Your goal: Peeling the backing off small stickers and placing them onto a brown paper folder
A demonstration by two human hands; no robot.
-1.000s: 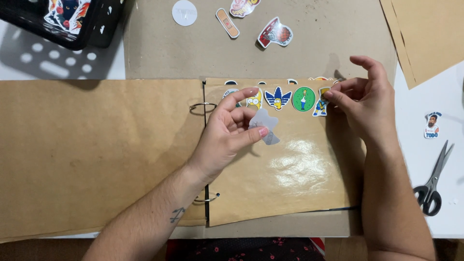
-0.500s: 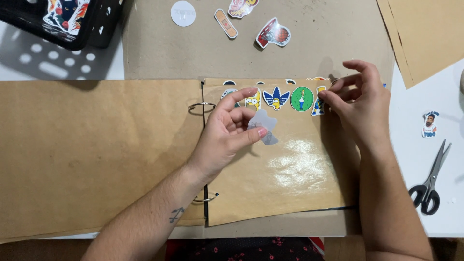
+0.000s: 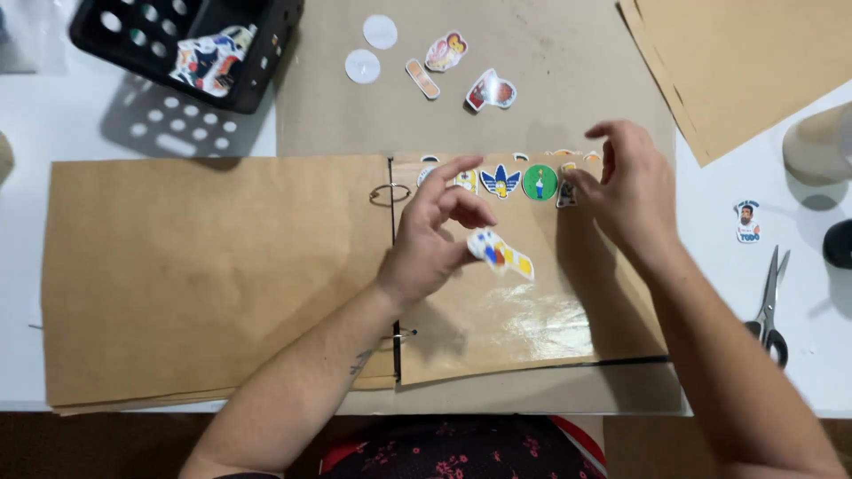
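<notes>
My left hand [image 3: 435, 235] pinches a small colourful sticker [image 3: 501, 253] between thumb and fingers above the right page of an open ring-bound album [image 3: 532, 310] with brown paper pages. My right hand [image 3: 626, 191] rests its fingertips on a sticker [image 3: 566, 195] at the right end of a row of stickers along the page's top. That row includes a blue and yellow sticker [image 3: 500, 181] and a round green sticker [image 3: 539, 182].
Loose stickers [image 3: 491, 91] and white round backings [image 3: 362, 66] lie on brown paper beyond the album. A black perforated basket [image 3: 169, 35] stands at top left. Scissors [image 3: 770, 306] and another sticker [image 3: 747, 221] lie on the white table at right. Brown sheets [image 3: 754, 62] sit top right.
The sticker in my left hand has turned its printed side up. My right hand has shifted slightly left on the row of stickers.
</notes>
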